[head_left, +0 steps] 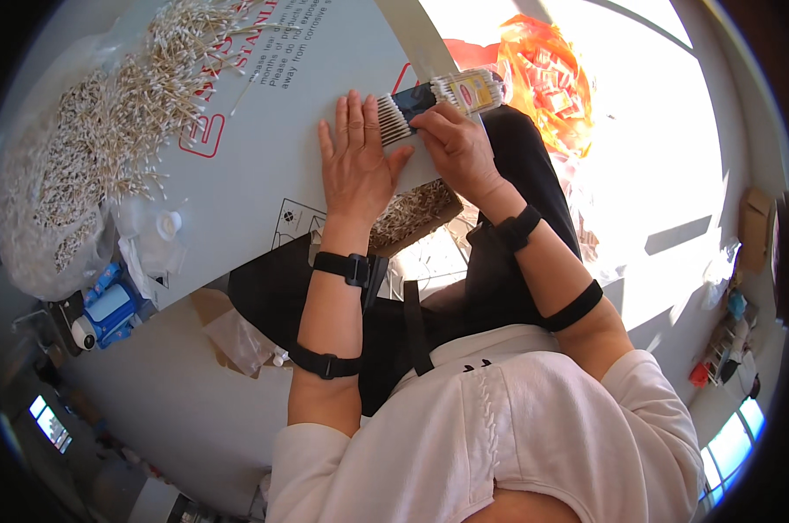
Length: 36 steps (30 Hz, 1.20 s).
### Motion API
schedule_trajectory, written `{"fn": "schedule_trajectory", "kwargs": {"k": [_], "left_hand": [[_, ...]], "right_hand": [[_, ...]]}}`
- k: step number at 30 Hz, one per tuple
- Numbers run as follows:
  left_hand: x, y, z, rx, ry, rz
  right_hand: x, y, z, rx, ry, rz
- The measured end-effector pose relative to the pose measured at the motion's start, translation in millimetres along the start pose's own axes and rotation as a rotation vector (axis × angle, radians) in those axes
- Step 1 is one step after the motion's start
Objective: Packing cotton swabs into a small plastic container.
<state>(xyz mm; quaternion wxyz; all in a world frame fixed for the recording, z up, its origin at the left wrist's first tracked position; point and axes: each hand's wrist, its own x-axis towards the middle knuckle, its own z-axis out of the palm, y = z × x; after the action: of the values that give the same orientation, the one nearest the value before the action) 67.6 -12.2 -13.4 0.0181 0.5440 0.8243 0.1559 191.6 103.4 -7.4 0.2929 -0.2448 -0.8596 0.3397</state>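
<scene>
While the left hand (357, 161) lies flat and open, the right hand (458, 144) pinches a cotton-swab bundle (442, 98), white-tipped and label-wrapped, at the tabletop's (264, 139) far edge.

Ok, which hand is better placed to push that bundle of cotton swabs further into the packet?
Probably the right hand: its fingers already grip the cotton swabs where they enter the clear packet. The left hand lies flat on the grey board, touching only the swab tips, better suited to steadying.

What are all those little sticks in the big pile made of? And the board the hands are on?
The sticks look like pale wood or paper with white cottony tips, matte. The board looks like grey cardboard: flat, dull, printed with red marks. The left hand lies flat on it.
</scene>
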Motion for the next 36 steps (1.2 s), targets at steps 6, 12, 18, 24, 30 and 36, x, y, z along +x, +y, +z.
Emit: {"fn": "schedule_trajectory", "kwargs": {"k": [6, 12, 18, 24, 30, 36], "left_hand": [[-0.1, -0.6, 2.2, -0.012, -0.011, -0.019], [-0.1, -0.8, 2.4, -0.002, 0.006, -0.016], [0.1, -0.2, 2.7, -0.007, 0.018, -0.014], [0.8, -0.5, 2.8, 0.033, 0.005, -0.013], [-0.2, -1.6, 5.5, 0.015, 0.013, -0.029], [0.2, -0.8, 5.2, 0.013, 0.022, -0.026]], "right_hand": [[-1.4, 0.5, 5.2, -0.07, -0.012, -0.031], [-1.0, -1.8, 6.7, -0.061, 0.006, -0.011], [-1.8, -0.7, 8.6, -0.06, 0.014, -0.026], [0.7, -1.2, 7.5, -0.079, -0.028, -0.039], [8.2, -10.6, 7.4, -0.135, -0.066, 0.068], [9.6, -9.2, 8.5, -0.181, -0.078, 0.073]]}}
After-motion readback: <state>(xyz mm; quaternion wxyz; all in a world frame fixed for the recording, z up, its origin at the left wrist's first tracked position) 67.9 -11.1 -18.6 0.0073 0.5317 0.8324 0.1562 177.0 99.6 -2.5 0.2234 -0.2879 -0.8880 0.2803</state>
